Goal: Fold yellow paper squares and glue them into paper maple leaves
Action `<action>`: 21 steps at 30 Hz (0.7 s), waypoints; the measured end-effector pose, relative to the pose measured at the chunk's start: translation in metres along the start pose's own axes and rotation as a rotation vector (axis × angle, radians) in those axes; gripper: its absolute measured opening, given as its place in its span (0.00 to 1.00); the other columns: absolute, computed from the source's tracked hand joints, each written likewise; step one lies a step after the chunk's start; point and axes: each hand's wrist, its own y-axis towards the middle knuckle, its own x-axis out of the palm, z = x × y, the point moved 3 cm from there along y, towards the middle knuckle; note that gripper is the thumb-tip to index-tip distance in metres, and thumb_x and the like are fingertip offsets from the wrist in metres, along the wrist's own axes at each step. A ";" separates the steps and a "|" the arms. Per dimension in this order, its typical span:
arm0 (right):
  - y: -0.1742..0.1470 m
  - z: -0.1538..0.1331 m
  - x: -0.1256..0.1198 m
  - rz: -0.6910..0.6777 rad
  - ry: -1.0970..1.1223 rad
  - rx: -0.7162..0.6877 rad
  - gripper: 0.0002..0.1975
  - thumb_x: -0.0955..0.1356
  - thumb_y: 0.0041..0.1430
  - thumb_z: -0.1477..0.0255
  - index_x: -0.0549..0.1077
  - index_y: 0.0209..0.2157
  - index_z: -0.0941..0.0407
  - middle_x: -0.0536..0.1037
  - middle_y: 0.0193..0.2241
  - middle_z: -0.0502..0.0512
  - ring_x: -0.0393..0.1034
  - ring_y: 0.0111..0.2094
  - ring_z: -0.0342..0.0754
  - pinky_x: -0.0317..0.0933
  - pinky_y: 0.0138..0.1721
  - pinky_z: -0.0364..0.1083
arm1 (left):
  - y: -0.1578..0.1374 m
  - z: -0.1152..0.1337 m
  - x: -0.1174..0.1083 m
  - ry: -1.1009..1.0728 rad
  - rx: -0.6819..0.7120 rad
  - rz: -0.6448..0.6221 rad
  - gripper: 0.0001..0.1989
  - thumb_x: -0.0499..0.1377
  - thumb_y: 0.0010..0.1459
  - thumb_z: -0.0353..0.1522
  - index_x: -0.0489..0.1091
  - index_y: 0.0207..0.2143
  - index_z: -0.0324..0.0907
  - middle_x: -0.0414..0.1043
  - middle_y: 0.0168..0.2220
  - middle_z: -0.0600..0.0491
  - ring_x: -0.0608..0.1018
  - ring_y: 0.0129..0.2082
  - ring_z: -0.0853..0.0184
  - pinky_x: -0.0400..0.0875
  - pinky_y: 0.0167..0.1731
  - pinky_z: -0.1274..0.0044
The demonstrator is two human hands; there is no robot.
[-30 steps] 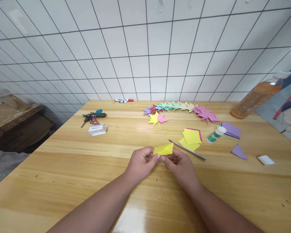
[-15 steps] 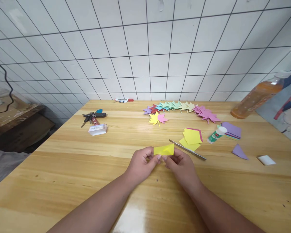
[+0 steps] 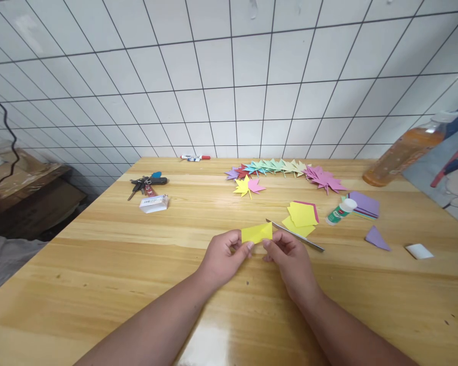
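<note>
A folded piece of yellow paper [image 3: 256, 233] is held up between my two hands above the wooden table. My left hand [image 3: 224, 254] pinches its left end, thumb in front and fingers behind. At the lower right corner, the thumb and fingers of my right hand [image 3: 287, 254] are closed on the same paper. Just past my right hand lies a thin metal strip-like tool [image 3: 303, 240], its near part close to the fingers. Beyond it are yellow paper sheets [image 3: 302, 214] with a magenta sheet [image 3: 316, 212] showing under their edge.
Folded paper leaves [image 3: 277, 166] in several colours line the back, with a yellow-and-pink pair [image 3: 248, 186] before them. To the right are a glue stick [image 3: 340, 212], purple paper [image 3: 366, 204], a purple triangle [image 3: 376, 239], an eraser-like white block [image 3: 420, 251] and a bottle [image 3: 400, 152]. Keys [image 3: 147, 184], a small box [image 3: 153, 204] and markers [image 3: 195, 157] lie left.
My right thumb has shifted right and up, from the middle of the paper's lower edge to its right corner. The paper has tilted slightly; my left hand stays nearly still.
</note>
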 end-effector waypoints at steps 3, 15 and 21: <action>0.000 -0.002 -0.001 0.016 0.023 0.008 0.12 0.71 0.45 0.63 0.68 0.23 0.56 0.66 0.22 0.47 0.59 0.23 0.40 0.62 0.25 0.40 | 0.000 0.000 0.000 0.008 -0.014 0.003 0.10 0.56 0.54 0.36 0.68 0.25 0.38 0.71 0.22 0.53 0.71 0.24 0.70 0.64 0.26 0.80; -0.002 -0.003 0.006 -0.151 -0.268 -0.069 0.08 0.67 0.50 0.68 0.73 0.32 0.57 0.72 0.25 0.51 0.65 0.27 0.45 0.62 0.30 0.44 | -0.001 0.000 -0.001 -0.027 0.005 -0.033 0.11 0.58 0.52 0.37 0.70 0.27 0.37 0.71 0.25 0.53 0.73 0.28 0.68 0.66 0.29 0.79; 0.000 0.001 0.004 -0.141 -0.203 -0.071 0.11 0.68 0.50 0.67 0.74 0.35 0.57 0.75 0.27 0.53 0.67 0.29 0.46 0.62 0.29 0.44 | 0.000 -0.001 0.005 -0.212 -0.038 -0.099 0.12 0.60 0.51 0.38 0.72 0.32 0.37 0.74 0.30 0.50 0.74 0.30 0.66 0.67 0.33 0.77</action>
